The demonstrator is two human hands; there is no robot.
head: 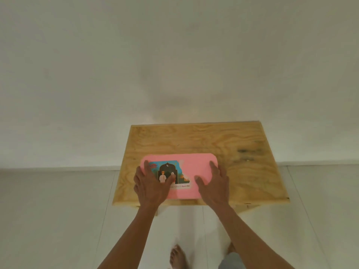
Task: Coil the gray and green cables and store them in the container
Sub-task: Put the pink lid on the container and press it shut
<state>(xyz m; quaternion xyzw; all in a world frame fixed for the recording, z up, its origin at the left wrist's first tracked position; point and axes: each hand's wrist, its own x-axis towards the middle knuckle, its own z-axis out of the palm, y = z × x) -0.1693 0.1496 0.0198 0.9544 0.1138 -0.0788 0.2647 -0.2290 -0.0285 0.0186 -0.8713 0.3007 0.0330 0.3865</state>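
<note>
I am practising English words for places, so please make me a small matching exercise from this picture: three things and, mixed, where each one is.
Things:
1. left hand
2. right hand
3. pink lid

Places:
a. flat on the wooden table
b. on the printed sticker end of the lid
c. on the plain end of the lid

Pairs: 1-b, 2-c, 3-a
</note>
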